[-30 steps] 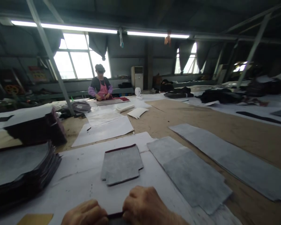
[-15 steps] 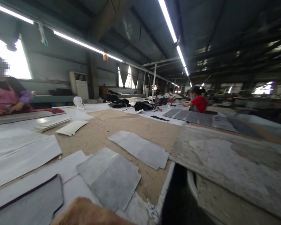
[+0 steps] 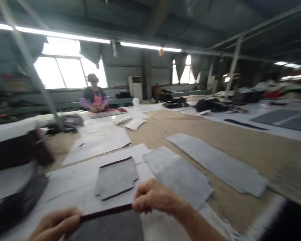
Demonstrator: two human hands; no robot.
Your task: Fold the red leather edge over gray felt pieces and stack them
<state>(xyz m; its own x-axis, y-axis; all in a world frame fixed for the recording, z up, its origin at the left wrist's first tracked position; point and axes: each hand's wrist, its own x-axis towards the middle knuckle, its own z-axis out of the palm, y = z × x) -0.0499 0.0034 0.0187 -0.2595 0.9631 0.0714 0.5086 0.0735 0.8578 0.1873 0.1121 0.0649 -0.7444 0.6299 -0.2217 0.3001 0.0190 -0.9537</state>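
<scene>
A grey panel with a dark maroon edge point(image 3: 110, 224) is at the bottom of the view, its lower part cut off. My left hand point(image 3: 56, 224) pinches its upper left corner, slightly blurred. With thumb and fingers closed, my right hand point(image 3: 154, 197) grips its upper right corner. Just beyond lies a similar grey piece with dark edging point(image 3: 117, 177), flat on white sheets point(image 3: 72, 180). Grey notched pieces point(image 3: 183, 177) lie to the right, near my right forearm.
Stacked dark-edged panels point(image 3: 12, 197) stand at the left. A long grey piece point(image 3: 218, 160) lies on brown paper point(image 3: 240, 140). A slanted pole point(image 3: 32, 67) rises at the left. Across the table, a person in a pink apron point(image 3: 98, 100) works by the windows.
The view has swung left. Both hands now show, holding the edged panel; before, only part of one hand showed at the bottom edge.
</scene>
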